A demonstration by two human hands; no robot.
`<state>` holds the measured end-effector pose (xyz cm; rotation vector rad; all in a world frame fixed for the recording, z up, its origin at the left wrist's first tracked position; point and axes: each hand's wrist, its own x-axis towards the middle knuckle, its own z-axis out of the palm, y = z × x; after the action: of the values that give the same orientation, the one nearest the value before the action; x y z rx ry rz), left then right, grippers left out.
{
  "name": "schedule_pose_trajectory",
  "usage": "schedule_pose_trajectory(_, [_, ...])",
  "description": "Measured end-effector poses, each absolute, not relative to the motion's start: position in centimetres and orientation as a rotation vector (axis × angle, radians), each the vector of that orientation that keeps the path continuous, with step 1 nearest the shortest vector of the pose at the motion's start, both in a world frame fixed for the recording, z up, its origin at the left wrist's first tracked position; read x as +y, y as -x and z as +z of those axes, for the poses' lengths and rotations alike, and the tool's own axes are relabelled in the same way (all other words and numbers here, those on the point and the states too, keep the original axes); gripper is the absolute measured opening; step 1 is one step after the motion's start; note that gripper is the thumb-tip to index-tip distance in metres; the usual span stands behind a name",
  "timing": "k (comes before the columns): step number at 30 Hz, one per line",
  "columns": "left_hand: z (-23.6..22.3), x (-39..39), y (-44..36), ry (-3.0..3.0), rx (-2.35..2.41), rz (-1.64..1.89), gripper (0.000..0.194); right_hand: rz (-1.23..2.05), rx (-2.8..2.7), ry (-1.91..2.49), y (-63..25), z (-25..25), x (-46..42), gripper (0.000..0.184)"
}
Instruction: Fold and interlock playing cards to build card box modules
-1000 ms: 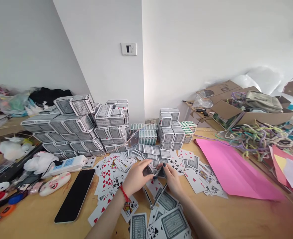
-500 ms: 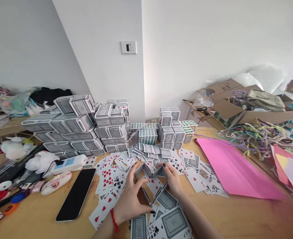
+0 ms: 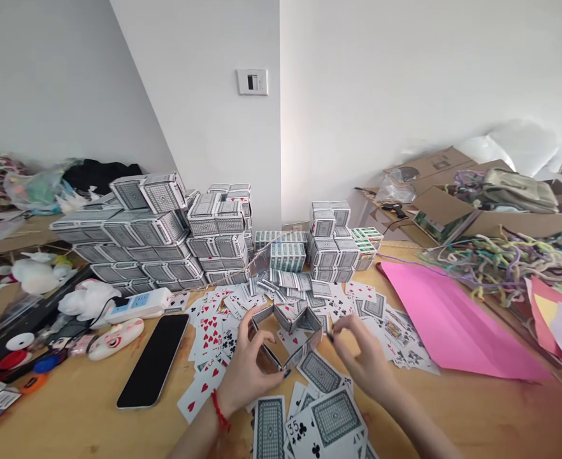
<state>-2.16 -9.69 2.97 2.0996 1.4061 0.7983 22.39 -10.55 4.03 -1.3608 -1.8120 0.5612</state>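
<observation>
A heart-shaped frame of folded playing cards (image 3: 306, 349) stands on its edges on the table, hollow in the middle. My left hand (image 3: 247, 366) spans its left side, fingers at the upper left wall and thumb at the pointed near corner. Just off the frame's right corner is my right hand (image 3: 364, 354), its fingers bent, the thumb tip close to the index finger, and nothing visible in them. A heart card (image 3: 291, 340) lies face up inside the frame. Loose playing cards (image 3: 326, 417) lie below it, some face down.
Stacked blocks of folded cards (image 3: 161, 233) rise at the back left, a smaller stack (image 3: 333, 248) at back right. A black phone (image 3: 154, 360) lies left of the cards. Pink paper (image 3: 448, 319) and tangled yarn (image 3: 510, 261) are on the right, before a cardboard box (image 3: 510, 223).
The frame's near walls have come together into a closed heart outline. My left hand moved from the upper folds to its left side. My right hand has come off the right wall.
</observation>
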Motion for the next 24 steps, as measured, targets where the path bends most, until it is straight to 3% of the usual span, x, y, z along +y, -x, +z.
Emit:
schedule_pose_trajectory(2, [3.0, -9.4, 2.7, -2.104, 1.457, 0.831, 0.032, 0.685, -2.235, 1.135, -22.5, 4.1, -13.0, 0.018])
schedule_pose_trajectory(5, [3.3, -9.0, 3.5, -2.11, 1.519, 0.872, 0.032, 0.5, -2.679, 0.717, -21.6, 1.6, -15.8, 0.029])
schedule_pose_trajectory(10, [3.8, -8.7, 4.4, -2.105, 1.601, 0.907, 0.024, 0.15, -2.757, 0.713, -20.3, -2.9, -17.0, 0.044])
schedule_pose_trajectory(15, [4.3, -9.0, 4.9, -2.11, 1.622, 1.038, 0.022, 0.137, -2.81, 0.837, -20.6, -0.9, -13.6, 0.056])
schedule_pose_trajectory(21, [4.7, -9.5, 5.9, -2.119, 1.645, 1.082, 0.026, -0.067, -2.441, 1.332, -20.3, 1.0, -9.7, 0.043])
schedule_pose_trajectory(24, [4.9, -9.7, 6.6, -2.111, 1.691, 1.12, 0.027, 0.072, -2.591, 1.002, -18.2, 0.3, -11.8, 0.046])
